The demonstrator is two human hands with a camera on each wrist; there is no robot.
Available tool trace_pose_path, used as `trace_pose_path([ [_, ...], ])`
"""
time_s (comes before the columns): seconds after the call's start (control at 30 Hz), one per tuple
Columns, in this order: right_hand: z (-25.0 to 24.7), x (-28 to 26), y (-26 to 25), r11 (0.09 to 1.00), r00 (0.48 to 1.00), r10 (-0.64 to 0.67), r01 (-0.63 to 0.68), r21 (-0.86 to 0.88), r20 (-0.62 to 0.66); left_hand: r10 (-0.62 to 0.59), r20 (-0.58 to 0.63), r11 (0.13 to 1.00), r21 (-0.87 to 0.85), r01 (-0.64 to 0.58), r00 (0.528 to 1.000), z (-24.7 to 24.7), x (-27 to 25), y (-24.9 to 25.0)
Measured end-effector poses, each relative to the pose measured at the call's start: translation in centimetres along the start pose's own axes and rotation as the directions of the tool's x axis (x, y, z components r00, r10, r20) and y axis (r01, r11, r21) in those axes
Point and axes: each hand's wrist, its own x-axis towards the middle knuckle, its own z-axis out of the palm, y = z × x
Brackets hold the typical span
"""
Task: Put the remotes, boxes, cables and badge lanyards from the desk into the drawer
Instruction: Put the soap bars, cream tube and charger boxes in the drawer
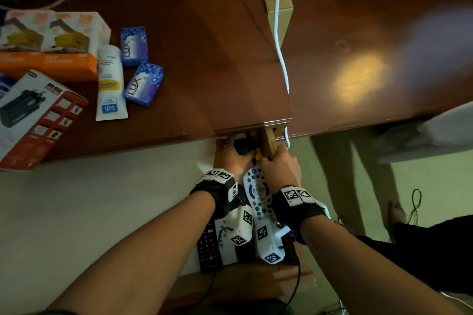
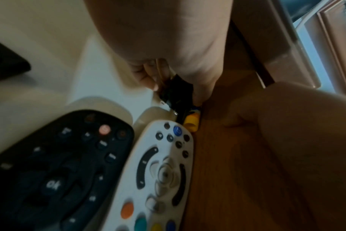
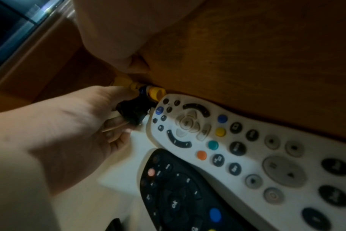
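Reddish-brown polished wood is forming the worktop [image 1: 217,59], and a drawer [image 1: 256,279] of the same wood is being held open below its front edge. Inside the drawer a white remote [image 1: 258,202] and two black remotes, one rounded [image 2: 65,164] and one slim [image 1: 208,245], are already lying side by side on a pale liner, the white one touching the drawer's right wall.

A bundle of cable ends, with a black plug [image 2: 178,92] and a yellow connector [image 2: 192,121], is being lowered into the far corner of the drawer, just beyond the white remote. The left hand [image 1: 231,155] is being kept curled round the black plug and its thin leads. The right hand [image 1: 280,165] is being pressed against the drawer wall beside the bundle; whether it is gripping anything cannot be told.

The task is judged partly done. Still lying on the worktop are a red-and-white printed carton [image 1: 35,120], an orange carton [image 1: 48,48], two blue glossy soap packets [image 1: 139,66] and a white squeeze tube [image 1: 110,84]. A pale blue cable [image 1: 279,41] is hanging over the worktop edge. No badge lanyards can be made out.

The remotes are smooth hard plastic with raised rubbery buttons; the cartons are flat-sided card.
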Motion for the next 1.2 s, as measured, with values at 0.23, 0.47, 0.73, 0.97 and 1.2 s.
trace_pose_path([
  [0.23, 0.2, 0.0, 0.0, 1.0, 1.0, -0.004, 0.004, 0.01, -0.004, 0.003, -0.061, 0.991, -0.134, -0.011, 0.998, 0.4, -1.7, -0.4],
  [0.47, -0.1, 0.1, 0.1, 1.0, 1.0, -0.01, 0.009, 0.028, 0.009, -0.063, -0.071, 0.989, -0.139, 0.053, 0.996, -1.3, -4.6, -2.9],
  [0.73, 0.3, -1.5, 0.9, 0.971, 0.96, -0.191, 0.215, 0.101, -0.206, -0.188, -0.167, 0.958, -0.247, 0.144, 0.968, -7.1, -9.4, -8.9],
  [0.97, 1.0, -3.9, -0.4, 0.906, 0.813, -0.378, 0.422, 0.001, -0.444, -0.268, -0.27, 0.914, -0.375, 0.155, 0.925, -11.7, -12.0, -12.1],
  [1.2, 3.7, -5.7, -7.2, 0.703, 0.651, -0.647, 0.711, 0.022, -0.397, -0.163, -0.352, 0.906, -0.422, -0.001, 0.922, -16.9, -10.7, -10.1],
])
